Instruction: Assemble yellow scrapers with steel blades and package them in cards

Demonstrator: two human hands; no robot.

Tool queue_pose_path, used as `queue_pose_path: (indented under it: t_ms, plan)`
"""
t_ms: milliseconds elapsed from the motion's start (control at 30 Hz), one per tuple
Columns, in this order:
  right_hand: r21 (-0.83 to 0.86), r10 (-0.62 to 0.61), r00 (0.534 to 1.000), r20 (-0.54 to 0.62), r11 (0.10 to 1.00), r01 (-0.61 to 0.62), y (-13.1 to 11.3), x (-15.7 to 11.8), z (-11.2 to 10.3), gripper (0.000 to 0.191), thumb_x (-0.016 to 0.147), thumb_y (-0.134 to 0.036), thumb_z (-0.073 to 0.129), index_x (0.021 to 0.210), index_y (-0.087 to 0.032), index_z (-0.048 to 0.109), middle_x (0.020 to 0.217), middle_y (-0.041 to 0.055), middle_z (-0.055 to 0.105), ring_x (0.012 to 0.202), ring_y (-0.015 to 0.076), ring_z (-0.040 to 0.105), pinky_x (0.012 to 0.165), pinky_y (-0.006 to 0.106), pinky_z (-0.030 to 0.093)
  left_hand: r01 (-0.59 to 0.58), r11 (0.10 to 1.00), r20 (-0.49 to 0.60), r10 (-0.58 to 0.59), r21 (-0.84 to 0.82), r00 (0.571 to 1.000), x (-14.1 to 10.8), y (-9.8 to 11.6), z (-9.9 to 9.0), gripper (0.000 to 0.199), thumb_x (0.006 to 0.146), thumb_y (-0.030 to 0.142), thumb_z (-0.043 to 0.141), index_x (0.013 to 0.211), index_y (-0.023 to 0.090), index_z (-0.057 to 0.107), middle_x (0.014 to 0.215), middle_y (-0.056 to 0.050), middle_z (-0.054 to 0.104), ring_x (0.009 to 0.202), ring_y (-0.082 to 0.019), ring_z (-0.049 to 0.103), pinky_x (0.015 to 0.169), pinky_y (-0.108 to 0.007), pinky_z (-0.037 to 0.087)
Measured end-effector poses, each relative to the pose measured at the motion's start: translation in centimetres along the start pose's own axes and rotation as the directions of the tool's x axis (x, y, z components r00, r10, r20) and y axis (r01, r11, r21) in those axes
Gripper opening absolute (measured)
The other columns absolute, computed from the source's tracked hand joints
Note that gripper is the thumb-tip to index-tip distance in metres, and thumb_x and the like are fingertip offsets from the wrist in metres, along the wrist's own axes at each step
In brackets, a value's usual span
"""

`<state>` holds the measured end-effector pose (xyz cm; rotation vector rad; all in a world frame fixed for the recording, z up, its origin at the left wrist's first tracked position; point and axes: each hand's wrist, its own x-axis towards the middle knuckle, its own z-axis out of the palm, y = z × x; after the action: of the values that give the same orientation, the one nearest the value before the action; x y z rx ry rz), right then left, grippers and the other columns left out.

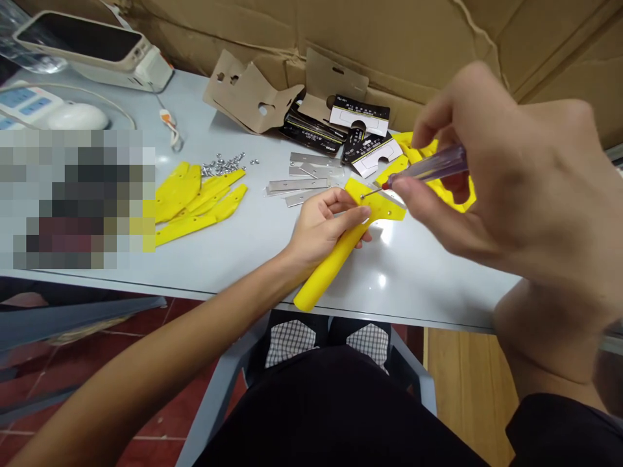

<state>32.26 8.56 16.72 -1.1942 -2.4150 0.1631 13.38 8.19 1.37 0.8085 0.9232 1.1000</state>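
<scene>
My left hand (328, 224) is closed around the neck of a yellow plastic scraper (335, 259), its handle slanting down toward the table's front edge. A metal blade (392, 196) shows along the scraper's wide head. Between the fingers of my right hand (516, 175) is a screwdriver (431, 165) with a clear purplish handle. Its tip meets a small screw (362, 196) in the scraper head, and a second screw (389, 213) sits nearer the other corner. Behind my left hand lie several flat metal blades (302, 185).
Loose screws (224, 165) are heaped beside flat yellow plastic pieces (195, 198). More yellow parts (457, 194) lie behind my right hand. Black-and-white packaging cards (360, 117) and brown cardboard (253, 94) stand at the back. A phone (82, 39), a cable and a power strip (24, 107) occupy the left.
</scene>
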Motion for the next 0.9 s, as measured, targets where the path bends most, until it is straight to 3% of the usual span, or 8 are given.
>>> queue_pose_path:
  t_ms: [100, 200, 300, 467, 600, 667, 800, 900]
  plan:
    - [-0.203, -0.056, 0.979, 0.195, 0.975, 0.096, -0.2, -0.1, -0.3, 0.025, 0.102, -0.04, 0.055, 0.126, -0.035, 0.058, 0.105, 0.0044, 0.074, 0.084, 0.0307, 0.072, 0.072, 0.044, 0.048, -0.012, 1.0, 0.002, 0.012, -0.017, 1.0, 0.0, -0.1, 0.0, 0.031, 0.076, 0.027, 0.087, 0.085, 0.018, 0.059, 0.08, -0.002, 0.075, 0.053, -0.014, 0.071, 0.047, -0.024, 0.057]
    - [-0.313, 0.02, 0.987, 0.157, 0.949, 0.03, -0.6, 0.0, -0.4, 0.024, 0.106, -0.049, 0.049, 0.118, -0.034, 0.063, 0.096, 0.0078, 0.075, 0.084, 0.0349, 0.071, 0.081, 0.051, 0.05, -0.004, 1.0, -0.014, 0.004, -0.013, 1.0, 0.1, -0.2, 0.0, 0.03, 0.076, 0.026, 0.087, 0.086, 0.018, 0.06, 0.079, -0.001, 0.075, 0.053, -0.014, 0.072, 0.047, -0.023, 0.057]
    - [-0.457, 0.166, 0.981, 0.095, 0.883, -0.106, -0.6, 0.2, -0.3, 0.043, 0.105, -0.068, 0.043, 0.109, -0.032, 0.067, 0.079, 0.0122, 0.066, 0.084, 0.0401, 0.068, 0.081, 0.058, 0.048, -0.001, 1.0, -0.017, 0.0, -0.018, 1.0, 0.1, -0.2, 0.0, 0.03, 0.077, 0.026, 0.087, 0.087, 0.018, 0.06, 0.08, -0.001, 0.075, 0.053, -0.015, 0.072, 0.046, -0.022, 0.057]
    - [-0.315, 0.066, 0.979, 0.191, 0.949, -0.003, 0.1, -0.1, -0.5, 0.045, 0.108, -0.054, 0.038, 0.141, -0.028, 0.054, 0.09, 0.01, 0.066, 0.074, 0.0318, 0.064, 0.074, 0.051, 0.049, -0.011, 1.0, -0.006, 0.011, -0.029, 1.0, 0.1, -0.1, 0.0, 0.03, 0.075, 0.024, 0.088, 0.086, 0.018, 0.06, 0.079, -0.001, 0.075, 0.051, -0.015, 0.071, 0.045, -0.023, 0.056]
    - [-0.19, -0.036, 0.979, 0.201, 0.979, 0.075, -0.1, -0.2, -0.6, 0.03, 0.103, -0.04, 0.054, 0.132, -0.035, 0.057, 0.102, 0.0059, 0.071, 0.081, 0.0288, 0.069, 0.078, 0.045, 0.052, -0.017, 1.0, 0.009, 0.017, -0.024, 1.0, 0.1, -0.2, 0.0, 0.03, 0.075, 0.024, 0.087, 0.085, 0.019, 0.059, 0.077, 0.0, 0.074, 0.053, -0.015, 0.072, 0.046, -0.024, 0.056]
    - [-0.212, -0.001, 0.985, 0.171, 0.976, 0.038, -0.5, -0.1, -0.6, 0.023, 0.104, -0.046, 0.055, 0.121, -0.031, 0.062, 0.097, 0.0075, 0.071, 0.085, 0.0321, 0.071, 0.081, 0.049, 0.052, -0.017, 1.0, 0.009, 0.017, -0.021, 1.0, 0.2, -0.3, 0.0, 0.031, 0.075, 0.025, 0.087, 0.085, 0.019, 0.058, 0.078, -0.001, 0.074, 0.053, -0.014, 0.071, 0.046, -0.023, 0.056]
    - [-0.405, 0.155, 0.984, 0.088, 0.908, -0.107, -0.8, 0.1, -0.5, 0.049, 0.108, -0.065, 0.04, 0.099, -0.024, 0.065, 0.077, 0.0098, 0.057, 0.096, 0.0425, 0.071, 0.083, 0.056, 0.049, -0.009, 1.0, 0.001, 0.009, -0.019, 1.0, 0.2, -0.3, 0.0, 0.033, 0.076, 0.027, 0.089, 0.086, 0.019, 0.058, 0.079, -0.001, 0.075, 0.052, -0.014, 0.071, 0.045, -0.022, 0.055]
    - [-0.38, 0.14, 0.983, 0.122, 0.921, -0.084, -0.3, 0.1, -0.4, 0.045, 0.111, -0.059, 0.035, 0.125, -0.027, 0.062, 0.082, 0.0087, 0.06, 0.091, 0.0382, 0.071, 0.082, 0.053, 0.048, 0.007, 1.0, -0.009, -0.007, -0.024, 1.0, 0.1, -0.1, 0.1, 0.034, 0.075, 0.026, 0.09, 0.086, 0.019, 0.059, 0.079, -0.001, 0.075, 0.052, -0.014, 0.07, 0.045, -0.022, 0.055]
